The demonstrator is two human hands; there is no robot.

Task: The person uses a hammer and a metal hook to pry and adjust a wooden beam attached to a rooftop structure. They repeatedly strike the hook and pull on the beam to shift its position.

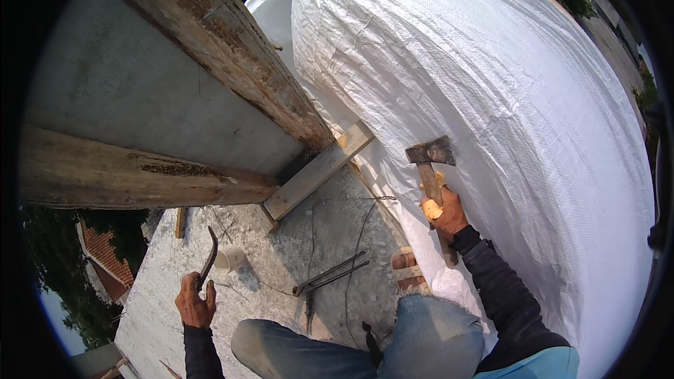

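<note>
Head view: hammer (pixel 428 178), white sheeting (pixel 491 91)

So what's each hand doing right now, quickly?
Left hand: closed, its grip around a dark, curved metal bar.
Right hand: closed around the wooden handle of a hatchet-like tool.

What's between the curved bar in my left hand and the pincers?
In the head view, there's a pale cup near the curved bar, then gritty concrete with thin wire toward the pincers.
</note>
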